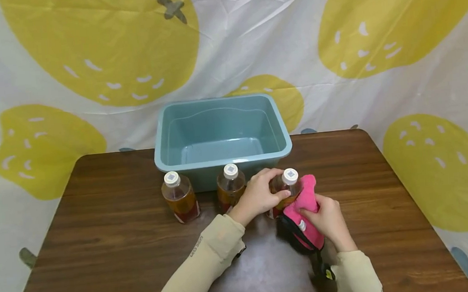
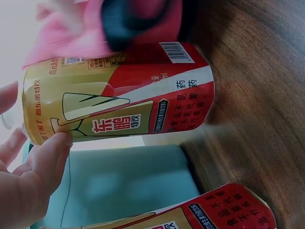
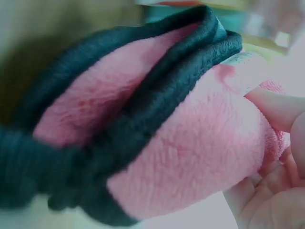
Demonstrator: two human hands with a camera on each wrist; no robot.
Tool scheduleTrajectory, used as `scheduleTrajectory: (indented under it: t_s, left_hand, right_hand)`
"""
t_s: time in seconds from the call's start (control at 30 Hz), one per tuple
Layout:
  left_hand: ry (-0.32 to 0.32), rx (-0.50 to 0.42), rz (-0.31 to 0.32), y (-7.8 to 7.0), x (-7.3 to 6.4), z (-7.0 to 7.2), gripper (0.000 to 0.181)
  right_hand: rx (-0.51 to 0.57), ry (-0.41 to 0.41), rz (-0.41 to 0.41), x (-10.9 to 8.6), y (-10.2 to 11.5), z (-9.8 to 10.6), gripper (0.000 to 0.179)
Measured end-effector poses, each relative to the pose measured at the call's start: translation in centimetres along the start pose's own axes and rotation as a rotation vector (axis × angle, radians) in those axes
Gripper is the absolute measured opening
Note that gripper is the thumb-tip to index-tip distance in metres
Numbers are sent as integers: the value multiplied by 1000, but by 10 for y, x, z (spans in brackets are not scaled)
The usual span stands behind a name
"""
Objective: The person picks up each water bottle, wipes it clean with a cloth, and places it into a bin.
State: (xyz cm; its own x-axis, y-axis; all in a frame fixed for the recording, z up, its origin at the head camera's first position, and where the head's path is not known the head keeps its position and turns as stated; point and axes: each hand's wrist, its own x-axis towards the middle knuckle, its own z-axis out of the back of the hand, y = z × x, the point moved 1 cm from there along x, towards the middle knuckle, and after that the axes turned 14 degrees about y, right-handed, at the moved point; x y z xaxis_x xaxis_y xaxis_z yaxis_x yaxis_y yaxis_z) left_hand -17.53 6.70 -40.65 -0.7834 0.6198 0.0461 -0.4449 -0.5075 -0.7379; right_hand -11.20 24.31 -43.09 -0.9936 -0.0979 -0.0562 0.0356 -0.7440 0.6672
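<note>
My left hand (image 1: 258,194) grips the upper part of the rightmost bottle (image 1: 290,176), an amber drink with a white cap. Its red and gold label (image 2: 119,102) fills the left wrist view. My right hand (image 1: 327,216) pinches a fuzzy pink cloth (image 1: 306,199) with black edging, held up against the right side of that bottle. Close up in the right wrist view, the pink cloth (image 3: 190,148) shows a black band folded along its edge, and fingers grip its far end. The bottle stands upright on the table.
Two similar bottles, one at left (image 1: 181,198) and one in the middle (image 1: 231,187), stand upright along the front of a blue-green plastic bin (image 1: 223,162). The brown wooden table (image 1: 101,248) ends at the back near a lemon-patterned curtain (image 1: 249,30).
</note>
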Motion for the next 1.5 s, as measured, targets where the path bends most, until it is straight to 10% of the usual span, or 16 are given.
scheduleTrajectory:
  t_s: [0.43, 1.5]
  left_hand:
    - [-6, -16, -1, 1, -2, 1, 45]
    - [-61, 37, 63, -10, 0, -7, 53]
  right_hand:
    - [-2, 40, 18, 8, 39, 37, 30]
    - [-14, -40, -30, 7, -28, -36, 16]
